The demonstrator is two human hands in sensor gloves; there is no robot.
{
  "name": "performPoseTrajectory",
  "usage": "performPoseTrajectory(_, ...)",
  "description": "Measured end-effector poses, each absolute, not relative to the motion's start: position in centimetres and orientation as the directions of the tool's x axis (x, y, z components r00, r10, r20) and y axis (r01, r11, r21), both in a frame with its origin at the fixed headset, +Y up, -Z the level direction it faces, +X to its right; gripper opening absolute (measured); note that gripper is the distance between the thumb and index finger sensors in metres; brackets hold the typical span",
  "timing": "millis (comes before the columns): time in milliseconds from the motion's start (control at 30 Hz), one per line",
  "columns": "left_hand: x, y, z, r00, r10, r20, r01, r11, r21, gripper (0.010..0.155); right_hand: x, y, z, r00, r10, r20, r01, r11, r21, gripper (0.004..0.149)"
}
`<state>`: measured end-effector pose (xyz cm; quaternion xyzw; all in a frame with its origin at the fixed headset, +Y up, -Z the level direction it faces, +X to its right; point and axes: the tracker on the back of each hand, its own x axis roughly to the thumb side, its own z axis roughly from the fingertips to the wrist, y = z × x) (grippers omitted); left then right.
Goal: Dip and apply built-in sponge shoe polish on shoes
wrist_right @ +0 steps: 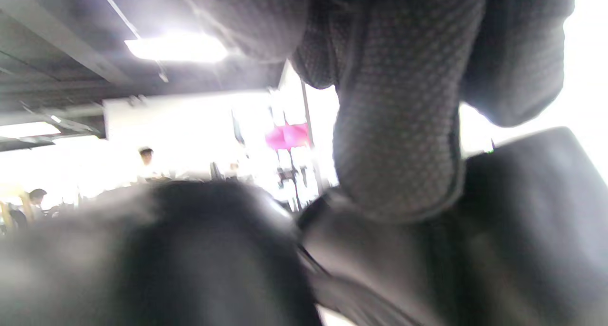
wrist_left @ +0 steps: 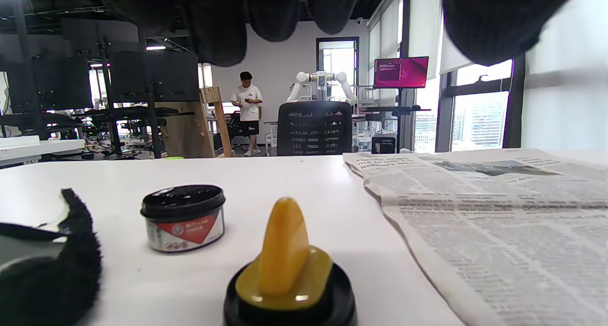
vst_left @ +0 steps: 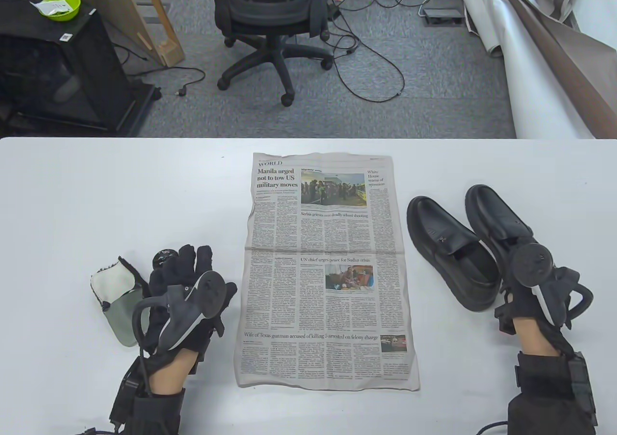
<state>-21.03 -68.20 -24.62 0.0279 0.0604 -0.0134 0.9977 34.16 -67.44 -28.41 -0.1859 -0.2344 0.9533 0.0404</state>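
Black shoes [vst_left: 475, 247] under right fingers [wrist_right: 394, 164], grip state unclear; left fingers [vst_left: 190, 261] hang relaxed above applicator [wrist_left: 289, 273], tin [wrist_left: 183, 216] just beyond—careless reach risks toppling either.

Newspaper [vst_left: 328, 271] spread on table [vst_left: 96, 189] (office chair [vst_left: 267, 16] beyond).

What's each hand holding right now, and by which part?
Left hand: nothing; its fingers hang above the sponge applicator and polish tin. Right hand: on the rear of the right shoe, fingers touching it; whether it grips cannot be told.
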Motion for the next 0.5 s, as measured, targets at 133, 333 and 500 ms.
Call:
performPoseTrajectory(133, -20.3, -68.1, -24.7, 0.995, -0.047, -0.088, 0.055, 0.995, 0.088, 0.089, 29.1, -66.6, -27.2, -0.981, 0.060, -0.182, 0.044, -0.852, -0.521, 0.062)
performPoseTrajectory(333, -19.7, -67.8, -24.4, 0.995, -0.066, -0.070, 0.074, 0.990, 0.117, 0.092, 24.6, -66.8, -25.9, -1.000, -0.014, -0.022, 0.024, -0.861, -0.507, 0.073)
performPoseTrajectory(500, -19.4, -68.1, -24.2, 0.997, -0.072, -0.022, 0.074, 0.992, 0.104, 0.096, 22.5, -66.9, -24.8, -0.998, -0.033, 0.060, -0.001, -0.866, -0.500, 0.079)
